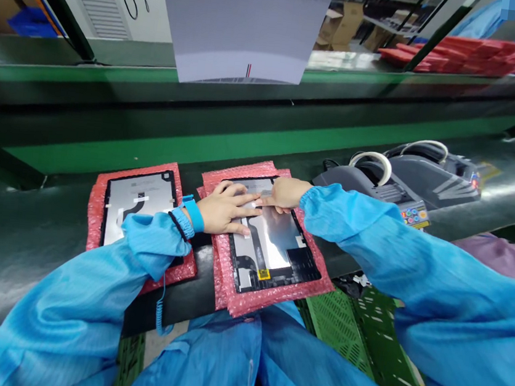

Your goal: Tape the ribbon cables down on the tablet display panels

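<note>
A tablet screen panel [280, 239] lies back side up on pink bubble-wrap bags [245, 300], with a dark flex cable [258, 246] and a yellow tape square [264, 274] on it. My left hand [225, 208] rests flat on its upper left part, fingers spread, a blue wrist strap [194, 212] at the wrist. My right hand [285, 194] is at the panel's upper edge, fingers curled and a fingertip pressed down close to my left fingertips. Whatever it may pinch is hidden. To the left, another panel [140, 195] lies on pink bubble wrap, partly under my left sleeve.
Two grey machines [430, 182] with white rolls stand at the right back. A white board [243, 30] hangs over the bench. Green crates [340, 320] sit below the bench edge. Red bags [468, 56] are stacked on the far shelf. A coiled blue cord [160, 312] dangles from my left wrist.
</note>
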A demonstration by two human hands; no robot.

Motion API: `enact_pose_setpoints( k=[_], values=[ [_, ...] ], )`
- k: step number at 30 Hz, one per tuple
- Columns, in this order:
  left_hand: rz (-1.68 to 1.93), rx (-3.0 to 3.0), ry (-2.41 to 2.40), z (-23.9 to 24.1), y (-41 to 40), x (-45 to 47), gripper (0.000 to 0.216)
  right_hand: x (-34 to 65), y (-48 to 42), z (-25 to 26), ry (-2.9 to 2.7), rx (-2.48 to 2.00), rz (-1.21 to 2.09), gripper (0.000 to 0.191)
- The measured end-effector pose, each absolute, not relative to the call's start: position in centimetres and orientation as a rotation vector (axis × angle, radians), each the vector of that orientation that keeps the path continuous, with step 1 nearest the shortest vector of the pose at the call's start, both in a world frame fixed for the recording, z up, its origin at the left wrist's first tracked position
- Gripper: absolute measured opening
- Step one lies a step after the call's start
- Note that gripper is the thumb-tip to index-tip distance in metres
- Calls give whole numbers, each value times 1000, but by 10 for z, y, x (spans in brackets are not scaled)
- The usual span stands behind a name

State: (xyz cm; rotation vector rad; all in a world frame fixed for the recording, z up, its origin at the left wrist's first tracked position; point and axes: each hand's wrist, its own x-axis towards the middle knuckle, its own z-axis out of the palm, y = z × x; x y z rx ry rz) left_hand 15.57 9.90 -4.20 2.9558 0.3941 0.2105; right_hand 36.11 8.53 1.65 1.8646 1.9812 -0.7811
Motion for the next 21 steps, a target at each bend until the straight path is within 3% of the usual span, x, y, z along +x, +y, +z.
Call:
enact_pose_setpoints(
  k=[7,11,16,21],
  values=[
    [219,2934,440,-41,97,156,70,375,83,18,1914,1916,-726,57],
    [198,2930,497,-39,97,155,76,383,59,25,1955,2172,-752,50],
    [145,2962,502,-31,98,156,73,431,-24,24,2056,2663,-1254,55],
    [142,2988,663,-25,84,166,69,494,-112,-15,1558,3272,-1581,59]
  ],
)
